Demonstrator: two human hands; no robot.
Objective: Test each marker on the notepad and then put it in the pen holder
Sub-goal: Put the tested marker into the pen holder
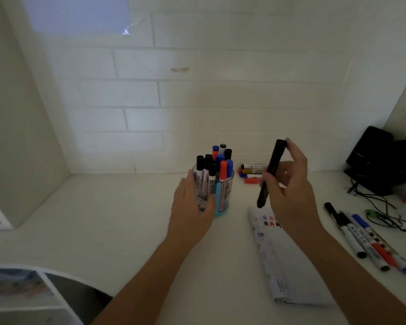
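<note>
White desk (103,219), dim light. Nearest, at lower left, the corner of a white shelf unit (33,299). A notepad (284,266) lies flat right of centre, with red, blue and black test marks at its far end. Right of it, a row of loose markers (370,240) lies side by side, with black, blue and red caps. The right hand (288,186) grips a black marker (271,174), tilted, its lower end just above the notepad's far edge. The left hand (192,202) is flat with fingers straight, laid against the left side of the clear blue pen holder (224,198), which stands upright and packed with capped markers. Behind, a few more markers (252,172) lie near the wall. Far right: a black box (380,160) with tangled cables (384,209). The back wall (197,102) is white brick.
</note>
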